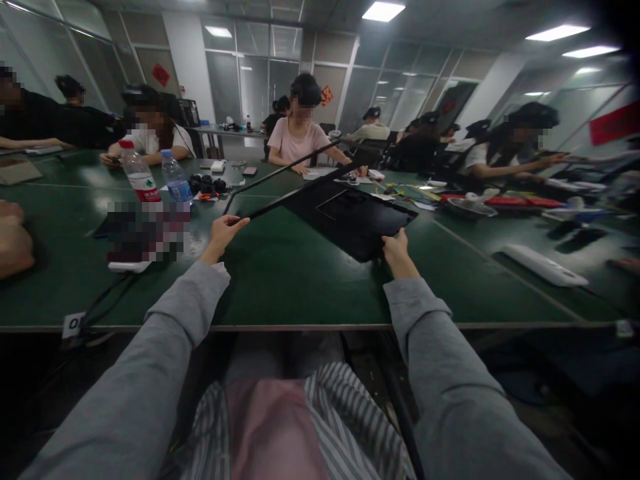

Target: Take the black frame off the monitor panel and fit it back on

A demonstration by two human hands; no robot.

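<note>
A black laptop (353, 217) lies partly opened on the green table (280, 280), its thin lid raised and slanting from upper right down to the left. My left hand (223, 235) pinches the lid's near left corner between thumb and fingers. My right hand (397, 252) grips the near corner of the laptop's base, fingers curled over its edge. Both arms wear grey sleeves.
Two plastic water bottles (141, 177) stand at the left, with small black items (206, 185) beside them. A white power strip (545, 265) lies at the right. Another person's hand (13, 240) rests at the far left. Several people sit around the far sides.
</note>
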